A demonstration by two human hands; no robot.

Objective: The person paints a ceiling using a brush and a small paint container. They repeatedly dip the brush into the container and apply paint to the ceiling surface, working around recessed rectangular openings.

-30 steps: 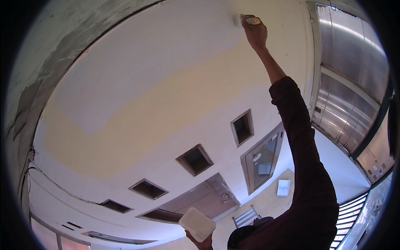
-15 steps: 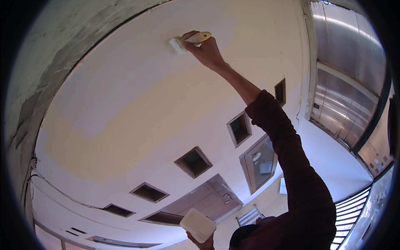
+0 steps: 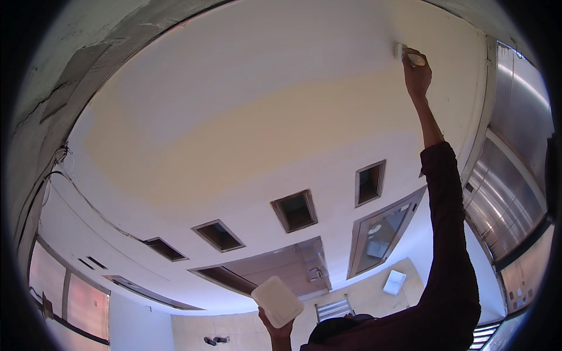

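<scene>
High on the right part of the wall, my right hand (image 3: pixel 418 79) grips a paintbrush (image 3: pixel 416 59) with a pale yellowish handle. Its whitish bristles touch the wall or are very near it. Around and left of the brush lies a broad pale white patch (image 3: pixel 252 64), and below that a cream-yellow band (image 3: pixel 234 137) shows. Down at the lower middle, my left hand (image 3: pixel 281 331) holds a white plastic tub (image 3: pixel 276 301) from beneath. The tub's inside cannot be made out.
Several small square openings (image 3: pixel 294 210) run in a row below the painted area, above a brown door (image 3: pixel 287 266) and a framed window (image 3: pixel 383 234). Cables (image 3: pixel 102 216) hang at the left. Metal shutters (image 3: pixel 506 193) stand at the right. Dark footwear (image 3: pixel 216 340) lies on the floor.
My right hand has swept the brush far to the right along the wall. The view has shifted too. My left hand still holds the tub in nearly the same place.
</scene>
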